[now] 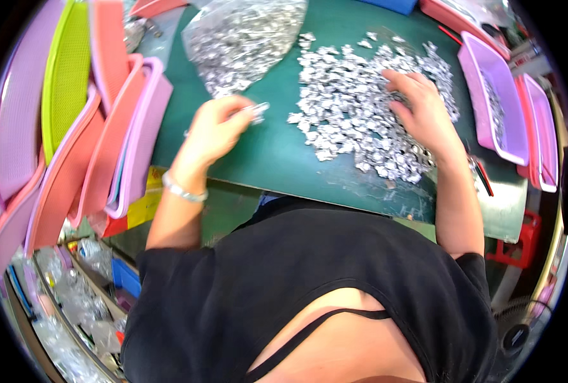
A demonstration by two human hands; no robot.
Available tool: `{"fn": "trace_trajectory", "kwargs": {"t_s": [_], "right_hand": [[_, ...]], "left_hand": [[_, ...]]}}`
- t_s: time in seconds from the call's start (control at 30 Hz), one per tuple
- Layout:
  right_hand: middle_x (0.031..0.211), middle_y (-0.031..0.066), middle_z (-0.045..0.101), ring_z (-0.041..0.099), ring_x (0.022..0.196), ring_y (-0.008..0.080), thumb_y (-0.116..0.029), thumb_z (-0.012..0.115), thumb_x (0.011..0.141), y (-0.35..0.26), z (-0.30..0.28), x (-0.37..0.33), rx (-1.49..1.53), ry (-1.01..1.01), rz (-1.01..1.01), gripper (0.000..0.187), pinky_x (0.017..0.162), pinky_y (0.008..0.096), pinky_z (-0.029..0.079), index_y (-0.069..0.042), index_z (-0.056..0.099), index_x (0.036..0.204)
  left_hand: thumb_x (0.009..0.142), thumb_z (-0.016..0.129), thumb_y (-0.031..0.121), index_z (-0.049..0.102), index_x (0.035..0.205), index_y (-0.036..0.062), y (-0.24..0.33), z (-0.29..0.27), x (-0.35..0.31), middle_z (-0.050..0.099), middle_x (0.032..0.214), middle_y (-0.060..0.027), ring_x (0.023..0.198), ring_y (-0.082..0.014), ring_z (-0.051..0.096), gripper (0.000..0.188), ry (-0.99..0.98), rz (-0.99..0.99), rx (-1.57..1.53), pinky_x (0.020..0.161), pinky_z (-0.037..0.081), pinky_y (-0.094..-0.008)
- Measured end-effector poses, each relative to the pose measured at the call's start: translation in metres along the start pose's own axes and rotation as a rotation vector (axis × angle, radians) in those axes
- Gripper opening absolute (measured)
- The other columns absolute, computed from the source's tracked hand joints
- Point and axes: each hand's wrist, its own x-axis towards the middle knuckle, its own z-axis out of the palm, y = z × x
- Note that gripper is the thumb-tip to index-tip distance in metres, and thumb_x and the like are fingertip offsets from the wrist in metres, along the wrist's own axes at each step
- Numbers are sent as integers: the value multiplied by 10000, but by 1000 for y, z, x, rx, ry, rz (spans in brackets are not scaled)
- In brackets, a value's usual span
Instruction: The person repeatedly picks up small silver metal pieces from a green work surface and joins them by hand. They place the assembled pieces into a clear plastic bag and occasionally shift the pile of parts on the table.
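Note:
A broad heap of small shiny silver metal parts [348,102] is spread over the green tabletop [265,153]. My right hand [418,108] rests over the right side of this heap, fingers apart and slightly curled, with nothing visible gripped. To the left of the heap, my left hand [217,127] pinches a small silver metal part [258,112] between thumb and fingers. The part is blurred, so its exact shape is hard to make out. Just beyond that hand lies a clear plastic bag [246,38] filled with similar silver parts.
Stacked plastic baskets in purple, green and coral [67,83] crowd the left. A purple basket [494,102] holding silver parts stands at the right, beside a red and purple one [538,127]. A red-and-black pen-like tool [485,179] lies near the right edge.

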Motion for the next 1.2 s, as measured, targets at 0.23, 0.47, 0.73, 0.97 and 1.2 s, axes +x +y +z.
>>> {"fn": "trace_trajectory", "kwargs": {"t_s": [0.23, 0.47, 0.73, 0.97, 1.2], "right_hand": [[729, 90, 573, 530, 766, 277, -16, 533, 701, 5, 8, 6, 51, 138, -41, 321, 699, 376, 415, -31, 549, 1022], [774, 67, 594, 533, 810, 255, -53, 598, 715, -3, 19, 11, -34, 98, -20, 383, 747, 380, 408, -48, 520, 1090], [716, 47, 575, 543, 727, 251, -21, 568, 723, 0, 16, 8, 170, 242, 23, 391, 661, 353, 436, -74, 514, 1106], [783, 45, 609, 555, 733, 234, -10, 610, 692, -5, 12, 9, 142, 373, -136, 471, 654, 328, 455, -93, 497, 1142], [817, 74, 603, 544, 805, 256, -53, 618, 691, 2, 8, 3, 50, 125, -22, 445, 730, 362, 425, -58, 504, 1121]], "left_hand": [[741, 603, 100, 559, 989, 6, -20, -21, -13, 472, 573, -56, 511, -132, 462, 269, 315, -6, 421, 503, 391, -275], [841, 524, 121, 573, 974, 30, 47, 27, 30, 486, 648, 37, 553, -38, 436, 169, -151, -1, -407, 488, 356, -171], [856, 521, 169, 576, 949, 34, 83, 88, 87, 549, 697, -3, 574, -69, 511, 173, -360, 7, -497, 493, 401, -169], [867, 510, 189, 600, 838, 20, 77, 104, 84, 578, 665, -24, 545, -90, 536, 194, -432, -20, -683, 454, 394, -179], [849, 497, 146, 592, 806, -20, 73, 98, 87, 558, 621, -44, 506, -116, 506, 196, -451, -116, -810, 416, 359, -181]]}}
